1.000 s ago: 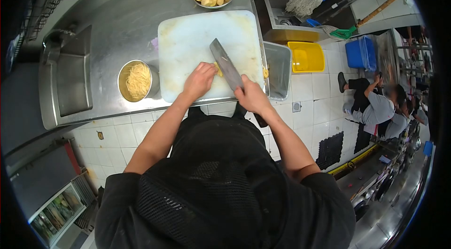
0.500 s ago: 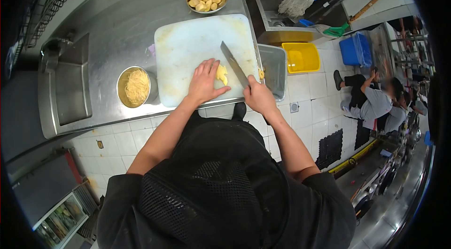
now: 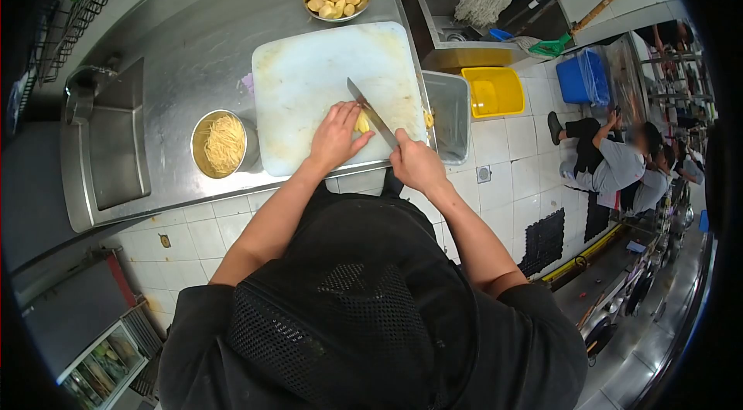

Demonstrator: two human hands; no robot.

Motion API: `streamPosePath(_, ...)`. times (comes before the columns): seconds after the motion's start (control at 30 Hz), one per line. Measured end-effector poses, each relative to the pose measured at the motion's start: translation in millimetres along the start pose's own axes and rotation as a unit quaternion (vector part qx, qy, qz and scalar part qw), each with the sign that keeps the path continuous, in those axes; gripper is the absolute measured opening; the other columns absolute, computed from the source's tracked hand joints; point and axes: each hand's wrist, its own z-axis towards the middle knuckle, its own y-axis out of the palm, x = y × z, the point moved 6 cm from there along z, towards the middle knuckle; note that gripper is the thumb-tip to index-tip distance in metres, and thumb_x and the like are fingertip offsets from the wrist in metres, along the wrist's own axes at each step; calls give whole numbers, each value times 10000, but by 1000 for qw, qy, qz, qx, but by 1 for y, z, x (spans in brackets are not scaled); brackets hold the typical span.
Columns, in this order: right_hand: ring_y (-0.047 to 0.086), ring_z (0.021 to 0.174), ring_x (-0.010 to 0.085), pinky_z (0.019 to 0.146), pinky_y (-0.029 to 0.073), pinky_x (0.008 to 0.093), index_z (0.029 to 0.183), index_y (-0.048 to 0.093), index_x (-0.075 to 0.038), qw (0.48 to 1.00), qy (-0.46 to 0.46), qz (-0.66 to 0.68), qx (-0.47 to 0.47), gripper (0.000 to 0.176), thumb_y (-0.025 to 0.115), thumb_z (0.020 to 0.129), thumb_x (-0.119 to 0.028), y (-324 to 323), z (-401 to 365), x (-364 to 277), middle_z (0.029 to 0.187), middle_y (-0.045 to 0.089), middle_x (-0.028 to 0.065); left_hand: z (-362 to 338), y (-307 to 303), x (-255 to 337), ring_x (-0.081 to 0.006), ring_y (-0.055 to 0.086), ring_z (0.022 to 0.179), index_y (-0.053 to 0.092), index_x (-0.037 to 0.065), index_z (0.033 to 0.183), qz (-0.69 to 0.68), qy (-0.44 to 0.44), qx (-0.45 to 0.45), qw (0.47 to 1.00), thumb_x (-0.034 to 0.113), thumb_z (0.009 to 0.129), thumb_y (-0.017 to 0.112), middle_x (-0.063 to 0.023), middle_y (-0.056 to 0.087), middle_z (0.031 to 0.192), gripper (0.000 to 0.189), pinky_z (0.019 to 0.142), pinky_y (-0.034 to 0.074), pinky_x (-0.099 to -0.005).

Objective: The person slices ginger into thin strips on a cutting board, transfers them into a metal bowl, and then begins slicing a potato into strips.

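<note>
My right hand is closed round the handle of a long knife, its blade slanting up and left over the white cutting board. Against the blade's left side lies a pale yellow piece of what looks like peeled ginger. My left hand rests on the board and holds this piece, fingers at its far end and thumb at its near side. Part of the ginger is hidden by the fingers and blade.
A metal bowl of yellow chunks stands behind the board. To the left is a metal container of pale shreds. A grey bin and a yellow tub are at right. Two people sit farther right.
The knife has moved left, bringing its blade against the ginger beside my left fingers. My left hand's fingers have drawn in around the piece.
</note>
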Motion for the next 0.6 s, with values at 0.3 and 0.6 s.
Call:
streamPosePath(0.3,698,794,483,736,539,602,1103,517,-41,999,9,-35,8,234,579,919,-172,-6,-1,3,810,705,280,2,2,-1,-383,538,1181,608,-45,1253,-10,-17,16,1000,332,805,839,-180,611,1292,629,1044,459,-463)
streamPosePath(0.6,678,746,497,700,521,611,1087,471,-18,998,-20,-55,-24,213,552,923,-127,-12,-1,-22,769,688,285,0,-13,-8,-321,566,1171,680,-2,1167,-38,25,-11,999,142,876,725,-115,656,1251,328,1003,498,-410)
